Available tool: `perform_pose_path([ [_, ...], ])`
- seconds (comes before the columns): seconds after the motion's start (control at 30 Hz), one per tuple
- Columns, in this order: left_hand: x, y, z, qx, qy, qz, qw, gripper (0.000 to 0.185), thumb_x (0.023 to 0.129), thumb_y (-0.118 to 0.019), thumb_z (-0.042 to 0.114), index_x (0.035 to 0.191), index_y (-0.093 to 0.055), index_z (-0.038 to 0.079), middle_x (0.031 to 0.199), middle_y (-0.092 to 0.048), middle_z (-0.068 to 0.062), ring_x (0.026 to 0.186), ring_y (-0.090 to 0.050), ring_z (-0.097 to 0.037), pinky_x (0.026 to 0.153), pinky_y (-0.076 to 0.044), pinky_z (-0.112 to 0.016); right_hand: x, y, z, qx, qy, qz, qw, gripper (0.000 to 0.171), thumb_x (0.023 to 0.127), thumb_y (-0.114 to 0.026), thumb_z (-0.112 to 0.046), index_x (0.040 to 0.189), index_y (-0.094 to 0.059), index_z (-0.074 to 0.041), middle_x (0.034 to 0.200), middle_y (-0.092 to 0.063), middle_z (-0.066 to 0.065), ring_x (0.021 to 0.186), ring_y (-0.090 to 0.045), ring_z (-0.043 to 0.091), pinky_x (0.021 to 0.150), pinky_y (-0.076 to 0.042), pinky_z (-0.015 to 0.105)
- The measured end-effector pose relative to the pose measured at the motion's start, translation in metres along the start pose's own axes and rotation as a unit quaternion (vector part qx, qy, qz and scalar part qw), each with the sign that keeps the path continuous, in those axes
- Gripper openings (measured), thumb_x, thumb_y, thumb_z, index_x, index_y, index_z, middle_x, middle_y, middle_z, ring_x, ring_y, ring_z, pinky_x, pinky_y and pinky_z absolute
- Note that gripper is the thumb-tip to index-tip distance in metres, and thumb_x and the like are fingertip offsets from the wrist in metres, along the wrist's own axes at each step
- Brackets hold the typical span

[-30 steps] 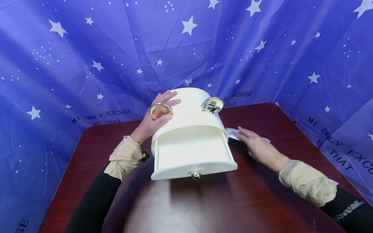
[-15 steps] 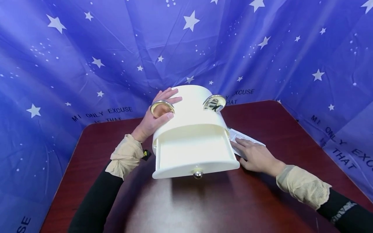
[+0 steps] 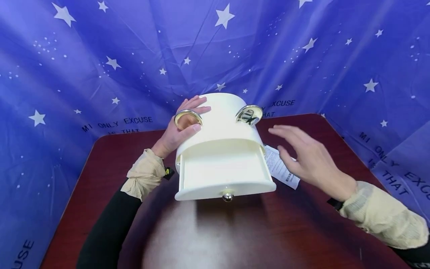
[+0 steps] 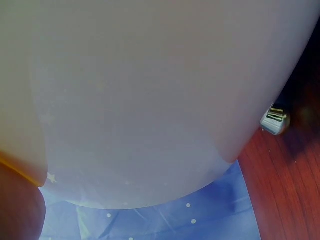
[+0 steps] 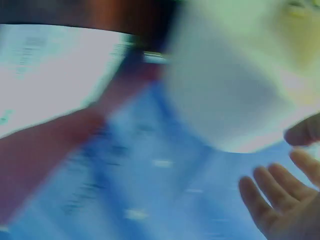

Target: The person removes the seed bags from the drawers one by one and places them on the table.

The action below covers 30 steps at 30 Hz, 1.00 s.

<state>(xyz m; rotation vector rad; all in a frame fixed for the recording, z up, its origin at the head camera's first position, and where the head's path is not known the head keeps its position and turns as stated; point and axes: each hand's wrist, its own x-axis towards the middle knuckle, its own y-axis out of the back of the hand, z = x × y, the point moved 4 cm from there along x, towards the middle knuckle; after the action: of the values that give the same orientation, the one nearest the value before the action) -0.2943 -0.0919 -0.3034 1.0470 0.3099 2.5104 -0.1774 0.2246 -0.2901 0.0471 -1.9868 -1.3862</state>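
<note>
Steady the white drawer box [image 3: 223, 116] with your left hand [image 3: 173, 135] spread around its gold-rimmed disc [image 3: 187, 120], and hold your empty right hand [image 3: 310, 158], fingers extended, clear of the printed leaflet [image 3: 279, 166].

In the right wrist view, blurred throughout, the right hand [image 5: 295, 212] enters at the lower right corner, its fingers apart and pointing up and leftward. Just above them a rounded white body [image 5: 225, 90] fills the upper right, with a yellowish patch [image 5: 302, 42] toward the corner; whether the thumb touches it cannot be told. At the upper left lies a bright white sheet [image 5: 55, 75] with faint print, on a reddish-brown surface [image 5: 45, 160]. Blue cloth [image 5: 165, 190] with pale marks spreads across the bottom.
</note>
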Motion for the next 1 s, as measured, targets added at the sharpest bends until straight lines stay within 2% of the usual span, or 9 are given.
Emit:
perform_pose_path([
  [0.07,0.002,0.000,0.001,-0.001,-0.003,-0.001,1.0000,0.061,0.086,-0.057,0.033,0.135,-0.062,-0.002,0.154,-0.050,-0.020,0.157,-0.028,-0.032,0.132,-0.003,-0.038,0.010,0.022,-0.026,0.019,0.042,0.066,0.997,0.046,0.092,-0.060,-0.016,0.137,-0.063,-0.013,0.139,-0.065,0.010,0.121,-0.064,0.029,0.082,-0.055,0.030],
  [0.17,0.003,0.001,0.000,0.000,-0.002,0.003,1.0000,0.062,0.085,-0.057,0.035,0.134,-0.062,-0.003,0.154,-0.051,-0.021,0.157,-0.029,-0.027,0.132,-0.004,-0.037,0.019,0.039,-0.060,0.040,0.097,0.090,0.990,0.046,0.100,-0.052,-0.035,0.137,-0.063,-0.009,0.140,-0.064,0.012,0.126,-0.061,0.030,0.106,-0.043,0.015],
  [0.23,0.002,0.002,0.000,0.001,0.000,0.007,1.0000,0.063,0.085,-0.057,0.036,0.134,-0.062,-0.003,0.154,-0.051,-0.021,0.157,-0.030,-0.025,0.132,-0.004,-0.036,0.021,0.038,-0.077,0.039,0.131,0.068,0.988,0.060,0.102,-0.045,-0.052,0.140,-0.060,-0.009,0.144,-0.061,0.015,0.130,-0.059,0.033,0.116,-0.039,0.020],
  [0.27,0.002,0.003,-0.001,0.001,0.000,0.008,1.0000,0.063,0.084,-0.057,0.035,0.134,-0.062,-0.004,0.153,-0.051,-0.022,0.157,-0.030,-0.025,0.132,-0.004,-0.036,0.021,0.035,-0.084,0.034,0.145,0.054,0.987,0.066,0.100,-0.044,-0.059,0.142,-0.058,-0.009,0.147,-0.059,0.016,0.132,-0.057,0.034,0.118,-0.040,0.027],
  [0.4,0.000,0.002,-0.002,-0.003,0.000,0.007,1.0000,0.062,0.084,-0.056,0.032,0.134,-0.062,-0.004,0.153,-0.051,-0.022,0.157,-0.029,-0.026,0.132,-0.003,-0.036,0.019,0.018,-0.097,0.000,0.167,0.005,0.986,0.084,0.090,-0.052,-0.073,0.150,-0.049,-0.013,0.155,-0.050,0.016,0.139,-0.052,0.034,0.111,-0.044,0.051],
  [0.5,0.001,0.001,-0.002,-0.001,-0.001,-0.001,1.0000,0.061,0.084,-0.056,0.031,0.134,-0.062,-0.004,0.154,-0.050,-0.022,0.157,-0.028,-0.028,0.132,-0.003,-0.038,0.020,0.009,-0.095,-0.004,0.154,-0.007,0.988,0.089,0.086,-0.060,-0.073,0.152,-0.046,-0.015,0.156,-0.048,0.016,0.138,-0.052,0.035,0.111,-0.044,0.052],
  [0.73,0.002,0.004,-0.002,0.014,-0.010,-0.001,0.9999,0.059,0.085,-0.055,0.032,0.132,-0.063,-0.002,0.153,-0.052,-0.021,0.157,-0.029,-0.032,0.132,-0.003,-0.039,0.029,-0.002,-0.091,0.016,0.148,-0.003,0.989,0.075,0.091,-0.060,-0.066,0.151,-0.049,-0.021,0.155,-0.051,0.014,0.142,-0.051,0.036,0.113,-0.044,0.054],
  [0.9,0.002,0.005,-0.003,0.016,-0.011,0.000,0.9998,0.059,0.086,-0.055,0.032,0.132,-0.064,-0.002,0.152,-0.052,-0.021,0.157,-0.030,-0.026,0.133,-0.003,-0.039,0.038,-0.008,-0.085,0.025,0.133,-0.001,0.991,0.070,0.090,-0.067,-0.057,0.148,-0.053,-0.020,0.148,-0.058,0.013,0.133,-0.058,0.034,0.108,-0.049,0.052],
  [1.0,0.001,0.004,-0.005,0.019,-0.009,0.000,0.9998,0.059,0.086,-0.054,0.032,0.133,-0.063,-0.002,0.153,-0.052,-0.021,0.157,-0.030,-0.025,0.133,-0.003,-0.038,0.042,-0.010,-0.083,0.021,0.136,0.015,0.990,0.064,0.090,-0.068,-0.054,0.143,-0.058,-0.019,0.141,-0.062,0.011,0.122,-0.063,0.033,0.100,-0.052,0.049],
])
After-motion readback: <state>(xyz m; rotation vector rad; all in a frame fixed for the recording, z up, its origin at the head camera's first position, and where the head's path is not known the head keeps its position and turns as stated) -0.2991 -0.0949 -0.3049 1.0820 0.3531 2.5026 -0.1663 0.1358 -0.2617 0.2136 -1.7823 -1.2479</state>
